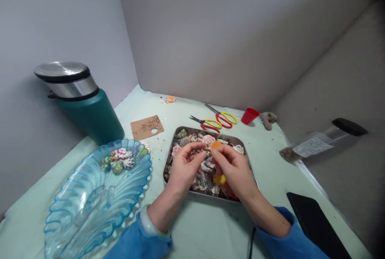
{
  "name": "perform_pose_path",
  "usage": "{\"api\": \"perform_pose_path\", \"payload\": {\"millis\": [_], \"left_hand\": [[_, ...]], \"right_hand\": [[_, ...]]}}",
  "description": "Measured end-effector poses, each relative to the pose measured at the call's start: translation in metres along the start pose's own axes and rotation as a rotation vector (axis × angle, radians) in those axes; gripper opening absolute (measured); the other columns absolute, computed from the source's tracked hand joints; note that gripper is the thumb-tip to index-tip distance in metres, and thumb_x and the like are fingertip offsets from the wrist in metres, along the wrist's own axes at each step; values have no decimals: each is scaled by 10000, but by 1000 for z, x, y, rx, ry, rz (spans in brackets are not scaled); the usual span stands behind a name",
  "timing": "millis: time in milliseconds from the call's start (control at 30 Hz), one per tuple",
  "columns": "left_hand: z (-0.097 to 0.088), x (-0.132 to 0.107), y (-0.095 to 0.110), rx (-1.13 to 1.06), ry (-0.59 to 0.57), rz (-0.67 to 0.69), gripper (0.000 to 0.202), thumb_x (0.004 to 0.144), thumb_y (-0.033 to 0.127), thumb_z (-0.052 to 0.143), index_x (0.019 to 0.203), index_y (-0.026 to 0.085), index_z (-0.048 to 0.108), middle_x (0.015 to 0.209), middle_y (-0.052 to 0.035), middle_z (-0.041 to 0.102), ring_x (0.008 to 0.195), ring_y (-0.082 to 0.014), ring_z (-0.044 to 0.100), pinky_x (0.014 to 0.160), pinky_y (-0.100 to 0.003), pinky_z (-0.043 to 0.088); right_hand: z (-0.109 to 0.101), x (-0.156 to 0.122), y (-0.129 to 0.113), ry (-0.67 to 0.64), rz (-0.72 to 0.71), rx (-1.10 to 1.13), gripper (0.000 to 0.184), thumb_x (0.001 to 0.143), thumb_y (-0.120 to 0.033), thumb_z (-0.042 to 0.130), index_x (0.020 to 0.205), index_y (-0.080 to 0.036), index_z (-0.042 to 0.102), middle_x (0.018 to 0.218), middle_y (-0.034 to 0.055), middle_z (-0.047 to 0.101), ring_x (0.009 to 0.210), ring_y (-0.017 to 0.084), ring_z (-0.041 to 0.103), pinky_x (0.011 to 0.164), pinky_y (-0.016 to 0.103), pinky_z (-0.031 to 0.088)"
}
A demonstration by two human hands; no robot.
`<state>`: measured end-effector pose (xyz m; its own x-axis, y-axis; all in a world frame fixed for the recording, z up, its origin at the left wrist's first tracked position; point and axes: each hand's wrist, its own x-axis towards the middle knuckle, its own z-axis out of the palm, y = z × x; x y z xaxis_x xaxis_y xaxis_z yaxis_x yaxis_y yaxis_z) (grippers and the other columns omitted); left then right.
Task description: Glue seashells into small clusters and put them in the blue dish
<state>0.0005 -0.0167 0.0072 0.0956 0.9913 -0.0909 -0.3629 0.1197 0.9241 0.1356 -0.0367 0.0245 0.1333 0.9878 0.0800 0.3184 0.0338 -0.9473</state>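
A metal tray (165, 170) full of mixed seashells (208, 139) lies in front of me. Above its middle, my left hand (184, 167) is closed in a pinch, thumb against fingers. My right hand (236, 170) pinches close beside it, the two sets of fingertips nearly meeting. Whatever is between the fingers is too small to make out. An orange shell (215, 144) shows just behind the right fingertips; I cannot tell whether they touch it. A yellow piece (220, 179) lies under the right hand, partly hidden by it.
A blue scalloped dish (90, 207) holding several painted shells (117, 162) stands left, before a green bottle (90, 116). Behind the tray are a brown card (144, 128), two scissors (207, 123), and a red cup (249, 116). At right are a clear bottle (319, 142) and black phone-like slab (315, 219).
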Motion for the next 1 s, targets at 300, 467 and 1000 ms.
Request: {"api": "perform_pose_path", "payload": {"millis": [300, 467, 1000], "left_hand": [[0, 3, -4, -39, -1, -2, 368, 668, 385, 804, 896, 127, 677, 675, 20, 607, 427, -44, 428, 405, -191, 392], [-2, 4, -5, -89, 6, -36, 392, 660, 430, 816, 857, 131, 657, 567, 57, 536, 399, -43, 400, 396, -184, 357], [-4, 3, -2, -119, -39, -114, 385, 681, 441, 799, 846, 138, 629, 426, 87, 459, 364, -50, 377, 407, -175, 313]], "right_hand": [[0, 0, 1, -1, -45, -70, 345, 879, -490, 572, 699, -196, 563, 578, -36, 494, 532, 123, 443, 521, 250, 362], [0, -1, 4, 20, -94, -105, 358, 902, -485, 553, 693, -195, 560, 590, -28, 504, 547, 126, 449, 532, 251, 362], [2, -1, 1, 27, -59, -40, 311, 850, -471, 623, 814, -169, 688, 653, 5, 597, 552, 131, 476, 517, 245, 389]]}}
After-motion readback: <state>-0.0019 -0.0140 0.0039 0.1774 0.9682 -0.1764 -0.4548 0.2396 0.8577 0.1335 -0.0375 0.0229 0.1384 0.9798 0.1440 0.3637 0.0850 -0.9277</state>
